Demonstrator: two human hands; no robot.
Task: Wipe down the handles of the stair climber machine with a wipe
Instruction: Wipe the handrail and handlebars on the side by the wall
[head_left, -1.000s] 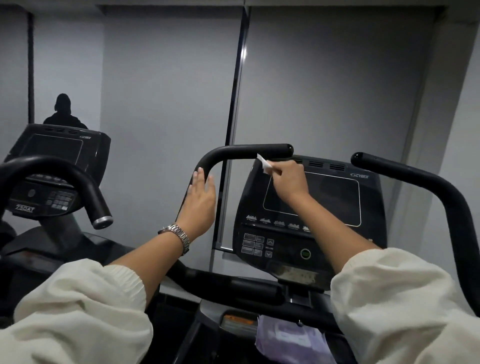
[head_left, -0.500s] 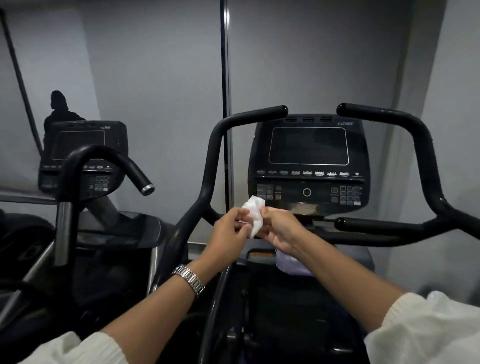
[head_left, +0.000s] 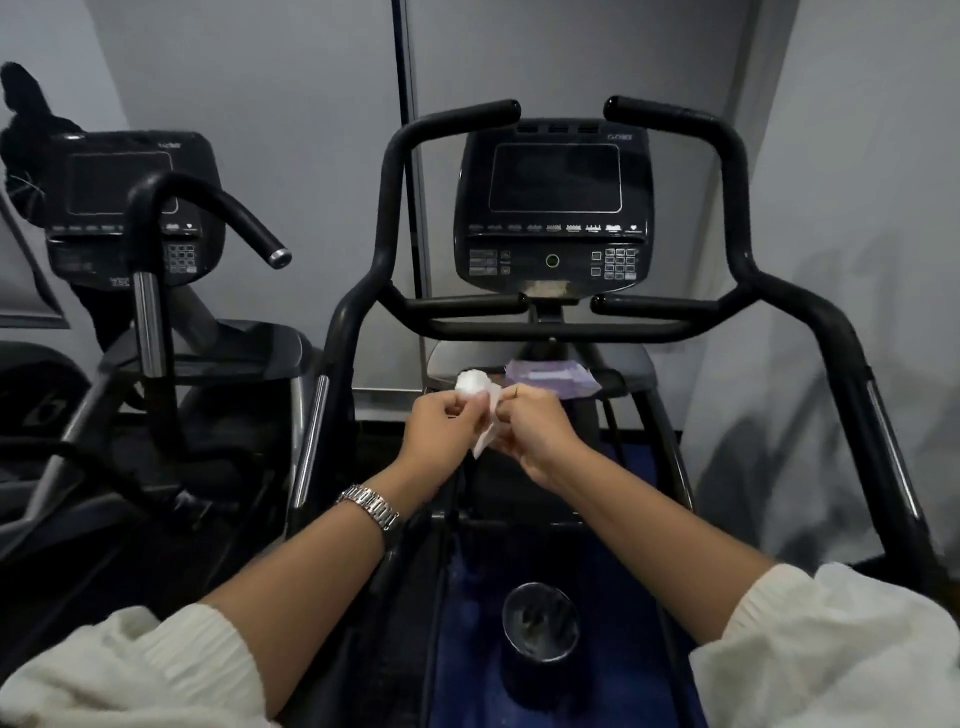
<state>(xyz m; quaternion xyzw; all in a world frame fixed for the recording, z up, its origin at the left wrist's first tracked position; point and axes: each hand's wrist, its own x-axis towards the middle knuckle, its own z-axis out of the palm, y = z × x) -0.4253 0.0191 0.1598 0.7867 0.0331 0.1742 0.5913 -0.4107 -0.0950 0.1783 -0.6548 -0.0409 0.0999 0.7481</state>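
Gym corner, seen from above the hands: a neighbouring machine (head_left: 156, 249) stands at left, the stair climber's left handle (head_left: 395, 171) rises beside it. In front of the console (head_left: 553, 202), the left hand (head_left: 441, 423) pinches a bunched white wipe (head_left: 475, 389) between thumb and fingers, and the right hand (head_left: 537, 434) pinches its other edge — both closed on the same cloth, held low and clear of every bar. A purple packet (head_left: 550, 376) lies on the ledge behind them; the right handle (head_left: 727, 171) curves up further right. The step appears to be refolding the wipe. Done well, that means turning a fresh face outward and flattening it into a pad wide enough to wrap a bar — then working along each handle end to end.
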